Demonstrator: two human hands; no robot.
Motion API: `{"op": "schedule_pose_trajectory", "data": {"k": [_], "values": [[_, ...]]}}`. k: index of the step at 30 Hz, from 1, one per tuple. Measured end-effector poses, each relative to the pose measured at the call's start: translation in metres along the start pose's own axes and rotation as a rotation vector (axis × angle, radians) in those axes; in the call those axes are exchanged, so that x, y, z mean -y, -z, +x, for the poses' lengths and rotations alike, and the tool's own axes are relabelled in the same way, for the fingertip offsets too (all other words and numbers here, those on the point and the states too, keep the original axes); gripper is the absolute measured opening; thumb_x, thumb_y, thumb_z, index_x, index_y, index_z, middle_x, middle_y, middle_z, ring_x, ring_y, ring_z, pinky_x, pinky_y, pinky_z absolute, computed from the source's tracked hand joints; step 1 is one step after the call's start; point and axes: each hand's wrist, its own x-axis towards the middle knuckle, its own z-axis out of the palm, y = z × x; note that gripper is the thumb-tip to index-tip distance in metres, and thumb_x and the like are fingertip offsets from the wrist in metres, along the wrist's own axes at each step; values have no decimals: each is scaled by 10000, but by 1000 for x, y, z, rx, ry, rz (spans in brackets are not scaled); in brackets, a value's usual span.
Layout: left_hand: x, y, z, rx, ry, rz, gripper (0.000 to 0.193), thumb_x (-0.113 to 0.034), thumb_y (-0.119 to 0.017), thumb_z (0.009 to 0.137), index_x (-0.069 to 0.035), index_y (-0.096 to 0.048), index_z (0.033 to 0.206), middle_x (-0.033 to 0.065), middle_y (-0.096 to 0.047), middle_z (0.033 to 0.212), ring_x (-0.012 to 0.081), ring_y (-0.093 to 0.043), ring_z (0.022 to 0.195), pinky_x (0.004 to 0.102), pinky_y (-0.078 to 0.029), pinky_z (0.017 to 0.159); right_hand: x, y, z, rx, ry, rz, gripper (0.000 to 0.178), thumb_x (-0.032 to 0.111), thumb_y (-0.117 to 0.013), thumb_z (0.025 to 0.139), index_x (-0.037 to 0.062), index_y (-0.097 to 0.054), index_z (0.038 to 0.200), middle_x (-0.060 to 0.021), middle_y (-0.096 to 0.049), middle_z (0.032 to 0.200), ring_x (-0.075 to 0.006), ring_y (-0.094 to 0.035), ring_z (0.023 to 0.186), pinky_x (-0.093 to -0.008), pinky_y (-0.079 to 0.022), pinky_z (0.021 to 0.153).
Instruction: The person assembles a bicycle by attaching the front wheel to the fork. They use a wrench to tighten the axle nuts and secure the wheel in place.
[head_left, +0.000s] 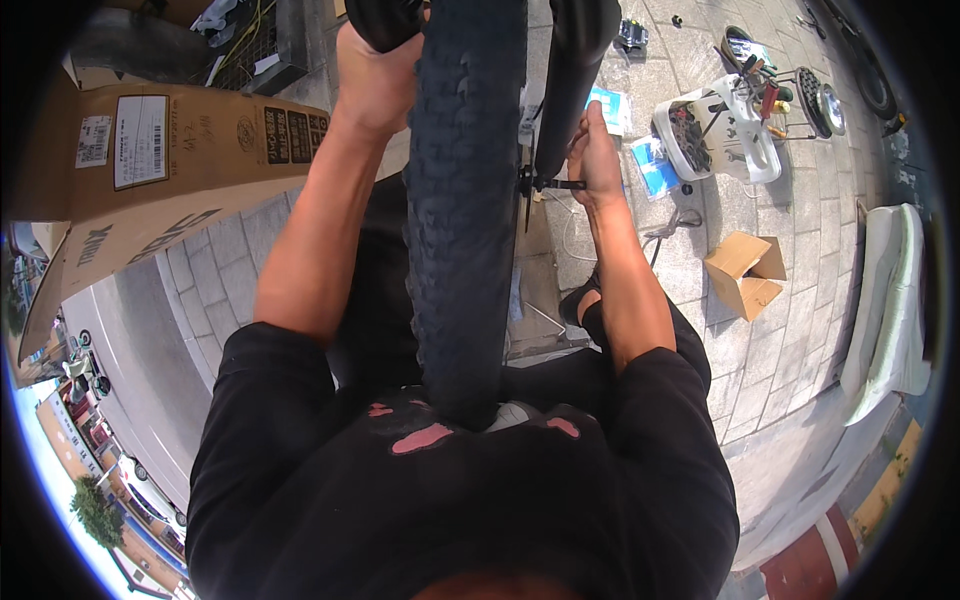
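Both arms reach up toward 12 o'clock, elbows slightly bent. Left hand (378, 80), at 11, against black fork part (385, 18); fingers partly hidden, grip unclear. Right hand (598, 165), at 1, thumb extended, beside black fork leg (575, 90) and small lever (570, 184); fingers hidden, closure unclear. Knobby tire (465, 200) between hands, long axis 12 to 6, lower end near shirt. White bin (735, 160) at 2 holds tools (769, 100). Open carton (735, 270) at 3, contents unclear.
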Motion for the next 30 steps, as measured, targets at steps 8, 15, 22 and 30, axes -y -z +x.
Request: {"op": "schedule_pose_trajectory", "data": {"k": [8, 15, 22, 30], "values": [[-9, -6, -5, -25, -46, -10, 296, 56, -658, 916, -19, -708, 1198, -12, -683, 1013, 64, -622, 847, 238, -504, 737, 3, -26, -6, -61, 229, -215, 531, 479, -431, 1128, 13, -683, 1090, 11, -619, 858, -83, -537, 772, -270, -447, 751], [-16, -15, -5, -47, -108, -31, 315, 99, -638, 894, -28, -717, 1171, -28, -667, 961, 52, -608, 792, 227, -492, 686, -3, -47, -23, -436, 406, -282, 464, 438, -550, 1083, 10, -636, 925, 16, -548, 730, -74, -473, 679, -248, -392, 633], [-29, -25, -1, -51, 134, -153, 339, 62, -678, 862, -26, -695, 1189, -27, -628, 791, 68, -581, 620, 261, -477, 544, -13, -36, -27, -617, 478, -374, 352, 325, -614, 1066, -27, -619, 1059, -49, -596, 910, -97, -510, 841, -279, -452, 759], [-37, -30, -3, -44, 167, -44, 182, 9, -723, 843, -18, -660, 1012, 23, -616, 719, 130, -603, 564, 302, -491, 536, 62, -84, -244, 0, 351, -412, 345, 300, -567, 1100, -30, -667, 1076, -34, -616, 834, -115, -574, 761, -267, -472, 731]]}}
